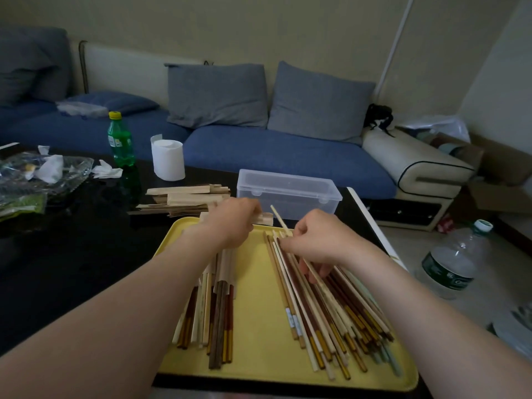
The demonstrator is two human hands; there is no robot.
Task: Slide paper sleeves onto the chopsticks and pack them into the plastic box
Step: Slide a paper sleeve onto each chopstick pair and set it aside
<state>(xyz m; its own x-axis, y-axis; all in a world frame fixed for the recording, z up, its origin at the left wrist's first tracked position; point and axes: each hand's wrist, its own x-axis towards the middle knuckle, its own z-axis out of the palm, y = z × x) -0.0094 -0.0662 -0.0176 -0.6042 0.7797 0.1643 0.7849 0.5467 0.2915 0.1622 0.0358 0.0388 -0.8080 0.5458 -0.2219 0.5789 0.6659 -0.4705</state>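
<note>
Home living room. Blue sofa point(288, 156) with grey cushions point(218, 93) straight beyond right hand point(313, 240) pinching chopstick point(277, 216). Cream armrest point(408, 159) farther off, right of that grip. Dark coffee table point(72, 240) under it. Left of grip and farther back on table: green soda bottle point(121, 142), toilet-paper roll point(168, 159), crumpled tissues point(106, 171). Right of grip, down on floor: big water bottle point(454, 263), cardboard box point(501, 197). Plain pale walls behind.

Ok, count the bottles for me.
2. The green bottle stands on the table, left of the paper roll; the clear bottle stands on the floor, far right. Others may be hidden.
</note>
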